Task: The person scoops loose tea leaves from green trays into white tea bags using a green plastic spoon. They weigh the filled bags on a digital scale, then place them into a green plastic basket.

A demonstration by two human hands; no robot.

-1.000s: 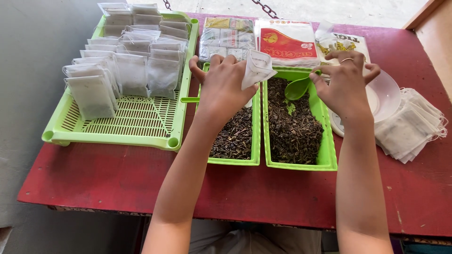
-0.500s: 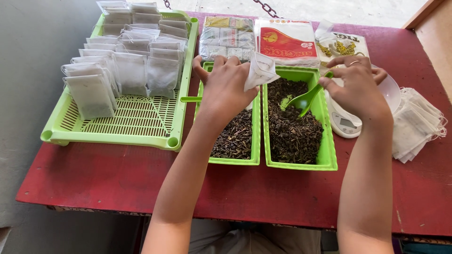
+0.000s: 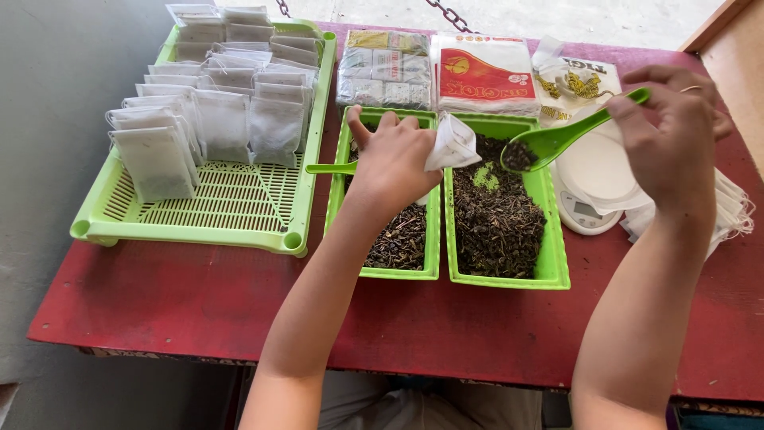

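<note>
A: What's in hand rn?

B: Small white paper filter sachet [image 3: 452, 145], pinched in the left hand [image 3: 394, 159] over the ridge between the two green plastic troughs. Fingers closed on its lower edge, mouth tilted toward 3 o'clock.

A: And the right hand [image 3: 667, 139]?

B: Closed around the handle end of a bright green plastic spoon [image 3: 557, 139]. Bowl sits at 9 o'clock from that hand, just beside the sachet, w/ a small heap of dark dried leaf in it.

A: How'd the sachet handle?

B: My guess: v. light, limp, thin paper, so it crumples or tears if squeezed hard. Best held by the edges near the opening so the mouth stays agape. Spoon looks stiff and light; the loose leaf would spill if it tips.

A: What's underneath?

B: Right green trough [image 3: 549, 239] of dark loose tea, w/ a pale green speck on top. Left green trough [image 3: 432, 247] is partly under the left wrist; a second green handle [image 3: 326, 168] pokes out at its 9 o'clock.

A: Further out?

B: At 3 o'clock a white digital scale w/ a clear dish [image 3: 593, 179], then a stack of empty white sachets [image 3: 732, 209] behind the right forearm. At 9 o'clock a green slotted tray [image 3: 231, 207] w/ rows of filled sachets [image 3: 227, 111]. At 12 o'clock, printed packets [image 3: 485, 76]. All on a red table [image 3: 183, 302].
</note>
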